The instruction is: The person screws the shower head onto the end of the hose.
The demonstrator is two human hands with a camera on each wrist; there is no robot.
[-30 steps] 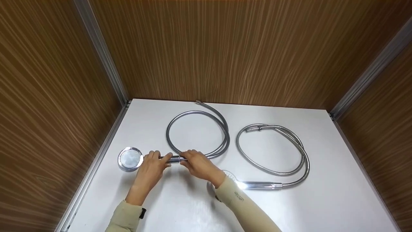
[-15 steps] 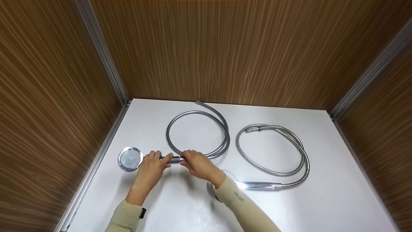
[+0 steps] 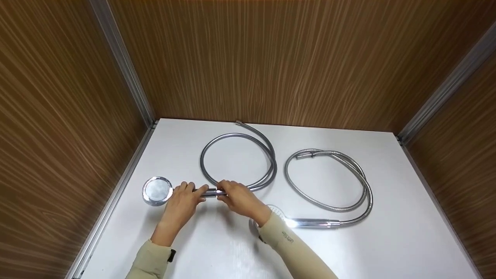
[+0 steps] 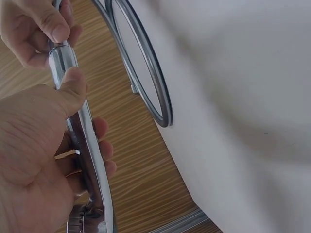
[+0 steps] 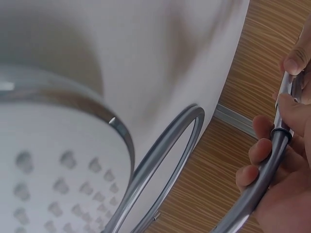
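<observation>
My left hand (image 3: 182, 205) grips the chrome handle of a hand shower (image 3: 157, 191), its round head pointing left. In the left wrist view the fingers wrap the handle (image 4: 87, 141) and the thumb lies along it. My right hand (image 3: 242, 199) pinches the joint where the grey shower hose (image 3: 235, 135) meets the handle's end. From the right wrist view, its thumb and fingers curl round the hose end (image 5: 279, 141). The hose lies coiled behind the hands. Under the right forearm is a second hand shower (image 3: 314, 223), its head partly hidden by the sleeve.
A second, ribbed metal hose (image 3: 329, 209) lies coiled at the right, joined to the second shower's handle. The white table (image 3: 403, 232) is bounded by wood-grain panels (image 3: 255, 62) at the back and both sides, with metal rails (image 3: 131, 73) at the corners.
Both hands stay at the handle and hose joint. The shower head tilts very slightly; the coiled hoses and the second shower have not moved.
</observation>
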